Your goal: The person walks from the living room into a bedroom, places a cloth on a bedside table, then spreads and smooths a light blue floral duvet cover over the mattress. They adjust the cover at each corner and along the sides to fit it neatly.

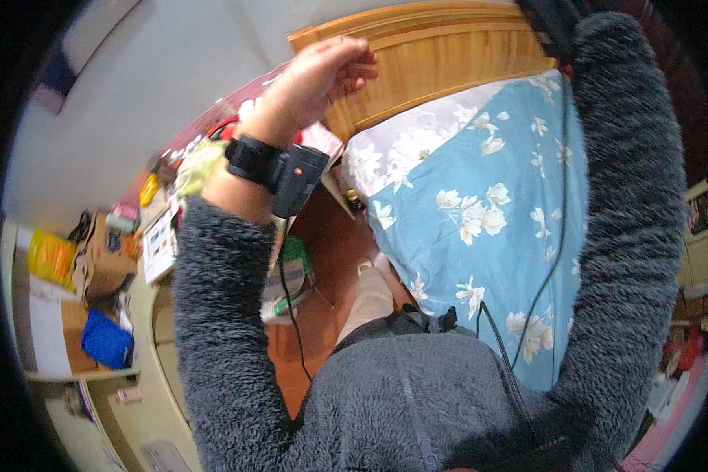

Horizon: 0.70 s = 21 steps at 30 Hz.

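My left hand (333, 76) is raised at the upper middle, fingers loosely curled, with nothing visible in it. A black strap on that wrist carries a black box-shaped device (300, 182), from which a dark cable (289, 289) hangs. My right hand is out of view; only its fuzzy grey sleeve (631, 177) shows, reaching up the right side. Near the end of that sleeve is a dark object (551, 29), too dim to name. Before me lies a bed with a blue floral cover (448, 253) and a wooden headboard (460, 65).
At left, a desk (159, 377) bears a cardboard box (109, 253), a yellow bag (52, 256) and a blue pouch (107, 340). A green-and-grey item (289, 274) stands by the reddish floor (330, 248). Another dark cable (551, 271) runs down across the bed.
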### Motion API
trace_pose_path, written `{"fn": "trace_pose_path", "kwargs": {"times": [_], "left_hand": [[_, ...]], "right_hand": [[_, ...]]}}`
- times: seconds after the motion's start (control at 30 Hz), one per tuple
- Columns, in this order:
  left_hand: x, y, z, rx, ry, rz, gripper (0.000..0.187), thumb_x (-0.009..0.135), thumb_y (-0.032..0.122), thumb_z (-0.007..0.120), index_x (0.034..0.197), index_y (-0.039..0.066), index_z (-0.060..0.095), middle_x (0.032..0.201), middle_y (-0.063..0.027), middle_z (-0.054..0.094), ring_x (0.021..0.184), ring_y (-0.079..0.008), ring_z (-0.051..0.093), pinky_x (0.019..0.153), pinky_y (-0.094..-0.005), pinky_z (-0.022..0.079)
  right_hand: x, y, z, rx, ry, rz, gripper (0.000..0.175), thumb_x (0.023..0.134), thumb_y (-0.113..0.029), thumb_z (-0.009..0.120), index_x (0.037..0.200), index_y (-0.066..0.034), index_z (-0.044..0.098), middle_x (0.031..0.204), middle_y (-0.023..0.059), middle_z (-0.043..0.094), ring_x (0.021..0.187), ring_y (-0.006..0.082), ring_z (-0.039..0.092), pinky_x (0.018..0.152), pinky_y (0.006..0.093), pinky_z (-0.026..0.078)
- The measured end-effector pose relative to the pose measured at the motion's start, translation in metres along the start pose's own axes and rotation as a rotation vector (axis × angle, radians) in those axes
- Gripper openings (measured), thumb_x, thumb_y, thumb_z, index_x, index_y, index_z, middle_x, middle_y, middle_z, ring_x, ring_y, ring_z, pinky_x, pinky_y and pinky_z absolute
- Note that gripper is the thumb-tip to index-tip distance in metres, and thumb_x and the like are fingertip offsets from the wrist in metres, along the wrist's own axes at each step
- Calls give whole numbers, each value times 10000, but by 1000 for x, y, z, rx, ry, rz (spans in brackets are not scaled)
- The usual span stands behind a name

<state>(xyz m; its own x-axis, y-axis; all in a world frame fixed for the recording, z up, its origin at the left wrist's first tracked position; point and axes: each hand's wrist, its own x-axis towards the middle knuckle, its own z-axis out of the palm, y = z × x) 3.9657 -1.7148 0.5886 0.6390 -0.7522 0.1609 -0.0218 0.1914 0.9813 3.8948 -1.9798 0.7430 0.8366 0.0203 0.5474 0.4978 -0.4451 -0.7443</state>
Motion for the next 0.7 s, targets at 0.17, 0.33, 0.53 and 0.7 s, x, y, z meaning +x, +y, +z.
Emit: {"fn": "trace_pose_path", "kwargs": {"times": [0.17,0.33,0.53,0.7], "left_hand": [[93,-155,-75,-377,144,-443,145,903,184,548,865,46,573,813,-38,597,706,-117,596,570,-226,494],[140,-324,-152,-302,338,-761,91,846,151,551,867,66,575,806,-27,573,696,-136,576,600,-235,470],[161,-454,-181,-227,292,-951,93,837,161,554,865,74,568,837,-43,567,741,-155,559,606,-254,457],[181,-507,-178,-187,298,-1129,124,849,174,557,903,63,561,857,-46,579,687,-155,547,559,-252,451]], "right_hand": [[76,173,7,54,73,331,260,904,-346,588,967,-93,598,767,10,619,690,130,591,645,283,495],[64,379,22,-101,73,708,250,904,-332,578,856,-91,618,693,-4,597,585,75,535,531,227,450],[-60,572,100,-366,-69,909,318,813,-368,609,859,-58,664,792,112,685,733,242,656,695,372,517],[-146,666,184,-677,-554,998,277,804,-317,614,941,-85,676,886,155,661,839,330,618,735,467,491]]}}
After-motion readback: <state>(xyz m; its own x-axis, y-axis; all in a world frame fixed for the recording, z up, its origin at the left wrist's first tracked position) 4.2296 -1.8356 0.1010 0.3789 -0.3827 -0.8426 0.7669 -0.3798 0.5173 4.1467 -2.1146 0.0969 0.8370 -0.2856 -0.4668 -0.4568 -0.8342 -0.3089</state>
